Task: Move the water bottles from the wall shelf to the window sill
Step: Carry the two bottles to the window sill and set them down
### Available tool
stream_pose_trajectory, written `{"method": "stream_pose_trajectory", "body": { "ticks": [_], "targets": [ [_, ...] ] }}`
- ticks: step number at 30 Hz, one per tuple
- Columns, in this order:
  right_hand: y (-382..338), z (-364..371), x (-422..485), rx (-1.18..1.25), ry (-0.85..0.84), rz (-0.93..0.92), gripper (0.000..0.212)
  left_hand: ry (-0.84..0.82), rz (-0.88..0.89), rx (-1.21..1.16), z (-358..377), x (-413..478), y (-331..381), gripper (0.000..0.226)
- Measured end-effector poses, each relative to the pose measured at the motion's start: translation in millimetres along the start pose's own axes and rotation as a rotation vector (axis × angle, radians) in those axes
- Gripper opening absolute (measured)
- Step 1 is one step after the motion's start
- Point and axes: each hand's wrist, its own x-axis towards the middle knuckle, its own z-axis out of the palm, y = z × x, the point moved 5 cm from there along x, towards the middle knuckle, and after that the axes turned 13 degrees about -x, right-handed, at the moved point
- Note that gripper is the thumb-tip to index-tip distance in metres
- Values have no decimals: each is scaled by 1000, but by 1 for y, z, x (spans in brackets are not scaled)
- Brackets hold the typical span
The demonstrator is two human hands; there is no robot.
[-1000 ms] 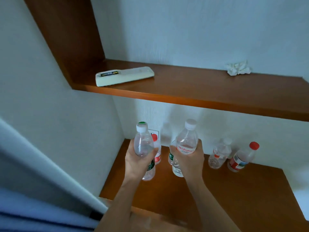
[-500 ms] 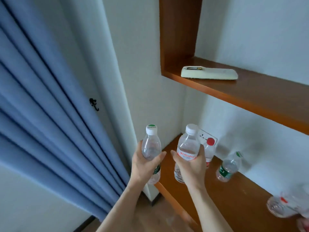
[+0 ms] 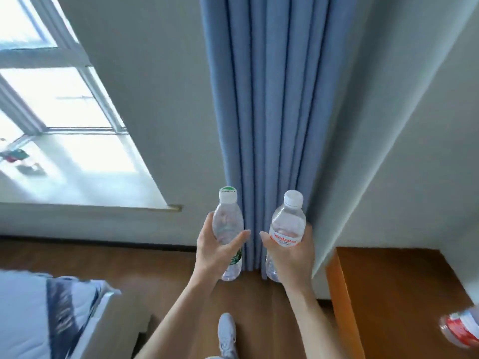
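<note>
My left hand (image 3: 212, 251) grips a clear water bottle with a green-topped white cap and green label (image 3: 227, 224), held upright. My right hand (image 3: 291, 257) grips a second clear bottle with a white cap and red label (image 3: 287, 226), also upright. Both bottles hang in the air in front of the blue curtain. The white window sill (image 3: 85, 187) lies to the left, below the window. The wooden wall shelf (image 3: 388, 291) is at the lower right, with a blurred red-labelled bottle (image 3: 460, 330) on it at the frame's edge.
A blue pleated curtain (image 3: 272, 112) hangs straight ahead between the window and a wall corner (image 3: 388, 151). A bed with white and blue bedding (image 3: 46, 314) is at the lower left. A grey shoe (image 3: 226, 332) stands on the wooden floor (image 3: 145, 268).
The view has swung left, from the shelves past the curtain to the window. Both hands have carried their bottles away from the shelf, which now sits at the lower right.
</note>
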Motion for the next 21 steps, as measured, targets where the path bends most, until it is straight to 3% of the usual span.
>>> {"method": "stream_pose_trajectory", "body": {
  "ticks": [7,17,21],
  "targets": [
    [-36,113,-26,-16,-297,-79,55,335,17,50,-123,-7,-3,46],
    [-86,272,-40,-49,-555,-148,59,588,56,115,-259,40,-12,50],
    [-112,347,-30,-82,-609,-183,60,631,49,90,-312,88,-17,63]
  ]
}}
